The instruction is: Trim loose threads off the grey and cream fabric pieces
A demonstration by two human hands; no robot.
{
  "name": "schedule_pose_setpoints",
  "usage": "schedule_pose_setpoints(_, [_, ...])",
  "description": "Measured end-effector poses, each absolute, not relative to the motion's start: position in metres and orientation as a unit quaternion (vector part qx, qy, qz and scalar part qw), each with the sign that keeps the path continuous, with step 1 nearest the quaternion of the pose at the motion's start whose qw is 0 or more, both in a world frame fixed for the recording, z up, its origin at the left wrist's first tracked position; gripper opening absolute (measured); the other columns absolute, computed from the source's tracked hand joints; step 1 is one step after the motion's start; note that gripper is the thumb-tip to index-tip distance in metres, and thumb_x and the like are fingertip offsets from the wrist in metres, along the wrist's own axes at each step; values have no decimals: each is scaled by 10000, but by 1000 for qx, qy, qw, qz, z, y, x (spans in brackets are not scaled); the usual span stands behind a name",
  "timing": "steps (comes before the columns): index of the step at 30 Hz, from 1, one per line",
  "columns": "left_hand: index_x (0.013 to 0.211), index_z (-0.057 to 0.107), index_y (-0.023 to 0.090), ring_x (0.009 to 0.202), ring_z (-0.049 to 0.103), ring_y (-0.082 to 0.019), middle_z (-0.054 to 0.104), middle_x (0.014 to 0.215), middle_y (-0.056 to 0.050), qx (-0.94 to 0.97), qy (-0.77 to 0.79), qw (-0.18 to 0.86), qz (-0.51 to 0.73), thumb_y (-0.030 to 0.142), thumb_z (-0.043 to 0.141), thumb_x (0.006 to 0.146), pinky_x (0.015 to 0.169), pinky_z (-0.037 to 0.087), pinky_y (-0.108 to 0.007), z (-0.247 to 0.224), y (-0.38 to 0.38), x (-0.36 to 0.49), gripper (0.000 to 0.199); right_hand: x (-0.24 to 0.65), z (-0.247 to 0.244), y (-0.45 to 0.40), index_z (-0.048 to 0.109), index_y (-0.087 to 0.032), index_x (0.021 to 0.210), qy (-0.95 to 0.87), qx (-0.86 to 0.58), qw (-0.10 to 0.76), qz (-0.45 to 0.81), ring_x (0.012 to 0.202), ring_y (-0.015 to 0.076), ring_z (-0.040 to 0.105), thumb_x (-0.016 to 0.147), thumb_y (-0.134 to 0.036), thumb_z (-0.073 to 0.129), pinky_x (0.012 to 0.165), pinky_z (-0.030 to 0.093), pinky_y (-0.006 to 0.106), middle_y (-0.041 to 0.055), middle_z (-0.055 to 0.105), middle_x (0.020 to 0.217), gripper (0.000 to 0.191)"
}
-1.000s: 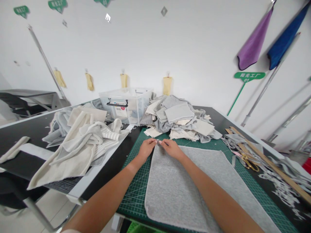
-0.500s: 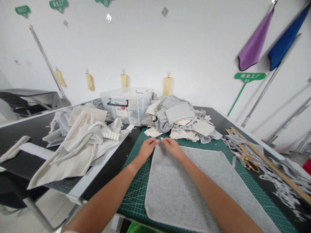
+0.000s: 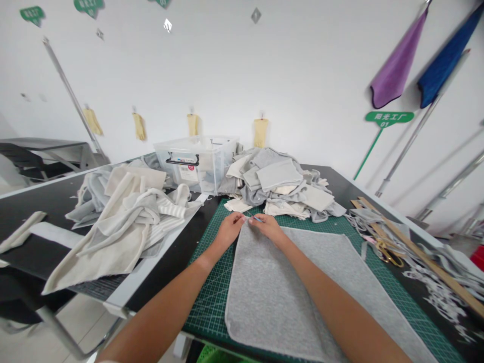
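Note:
A large grey cloth (image 3: 276, 292) with a pale edge lies flat on the green cutting mat (image 3: 212, 282). At its far left corner, my left hand (image 3: 230, 227) pinches the cloth between closed fingers. Close beside it on the right, my right hand (image 3: 266, 227) is closed on a small, thin bluish tool (image 3: 257, 219), whose tip points toward the corner. What kind of tool it is cannot be made out. Both forearms reach in from the bottom, the right one passing over the cloth.
Behind the hands is a heap of grey and cream cloth pieces (image 3: 282, 176), beside a clear plastic box (image 3: 192, 161). More fabric (image 3: 128, 217) is piled at the left. Gold-handled scissors (image 3: 391, 253), wooden strips (image 3: 419, 247) and white scraps (image 3: 434, 297) lie at the right.
The thin bluish tool now shows at my right fingers, which have turned slightly. My left hand has barely moved, and the cloth lies as before.

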State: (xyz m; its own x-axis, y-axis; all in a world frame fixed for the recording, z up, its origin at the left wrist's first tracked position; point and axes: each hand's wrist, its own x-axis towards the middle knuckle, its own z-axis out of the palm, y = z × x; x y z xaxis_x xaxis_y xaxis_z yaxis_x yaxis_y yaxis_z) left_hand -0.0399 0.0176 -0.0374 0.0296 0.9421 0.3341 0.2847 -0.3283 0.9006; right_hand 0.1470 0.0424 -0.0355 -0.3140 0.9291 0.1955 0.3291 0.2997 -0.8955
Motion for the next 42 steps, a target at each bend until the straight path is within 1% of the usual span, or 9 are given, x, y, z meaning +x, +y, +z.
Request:
schedule_pose_setpoints(10, [900, 703, 180, 693, 586, -156, 677, 766, -22, 648, 529, 276, 474, 408, 527, 920, 630, 402, -226, -36, 16, -44, 289, 147, -40, 47, 633, -180, 735, -731, -414, 396, 370, 648, 126, 454, 860, -520, 606, 602, 326, 228, -29, 510, 659, 364])
schedule_pose_setpoints(14, [816, 685, 171, 694, 572, -163, 656, 741, -29, 664, 560, 238, 434, 418, 463, 950, 634, 378, -235, -31, 16, -44, 358, 147, -41, 49, 683, -174, 773, -732, -424, 399, 354, 670, 138, 499, 861, -509, 599, 622, 352, 231, -19, 573, 690, 356])
schedule_pose_setpoints(19, [704, 671, 173, 597, 535, -156, 614, 631, -7, 729, 536, 242, 349, 483, 556, 886, 592, 348, -233, -23, 8, -43, 377, 148, -39, 53, 731, -182, 807, -735, -451, 399, 312, 711, 161, 562, 864, -507, 575, 637, 381, 235, 4, 661, 745, 365])
schedule_pose_setpoints(23, [676, 707, 176, 575, 581, -178, 653, 610, -24, 752, 511, 301, 288, 474, 669, 799, 577, 376, -242, -17, -3, -46, 325, 152, -33, 56, 746, -180, 830, -731, -467, 403, 293, 730, 180, 584, 864, -513, 575, 627, 391, 244, 22, 690, 772, 376])
schedule_pose_setpoints(30, [763, 773, 168, 640, 659, -220, 726, 659, -34, 735, 379, 538, 161, 454, 856, 600, 590, 501, -271, 8, -27, -51, 340, 170, -11, 66, 757, -175, 857, -712, -492, 435, 250, 765, 210, 604, 859, -535, 576, 654, 403, 267, 42, 704, 791, 403])
schedule_pose_setpoints(34, [915, 797, 198, 717, 699, -241, 772, 824, -63, 718, 325, 615, 40, 433, 847, 645, 584, 541, -293, 21, -37, -54, 361, 191, 6, 71, 761, -175, 860, -699, -518, 445, 214, 773, 212, 607, 862, -532, 573, 661, 397, 271, 38, 708, 802, 404])
schedule_pose_setpoints(36, [941, 796, 195, 675, 698, -237, 770, 825, -77, 702, 326, 633, 6, 451, 823, 683, 546, 540, -298, 23, -38, -58, 364, 204, 15, 72, 759, -175, 843, -694, -533, 446, 190, 747, 204, 596, 861, -533, 576, 642, 383, 270, 36, 698, 778, 403])
schedule_pose_setpoints(38, [889, 794, 164, 591, 676, -226, 754, 759, -91, 686, 355, 635, 21, 466, 817, 686, 488, 520, -292, 22, -35, -61, 364, 219, 22, 73, 759, -171, 841, -684, -551, 448, 166, 687, 187, 564, 855, -545, 586, 605, 356, 265, 30, 665, 715, 412])
schedule_pose_setpoints(42, [861, 770, 123, 525, 648, -184, 731, 694, -94, 660, 440, 588, 157, 458, 771, 730, 429, 467, -228, 24, -29, -67, 359, 249, 37, 71, 755, -160, 837, -640, -583, 475, 158, 566, 143, 470, 836, -593, 614, 532, 308, 250, 3, 558, 582, 455])
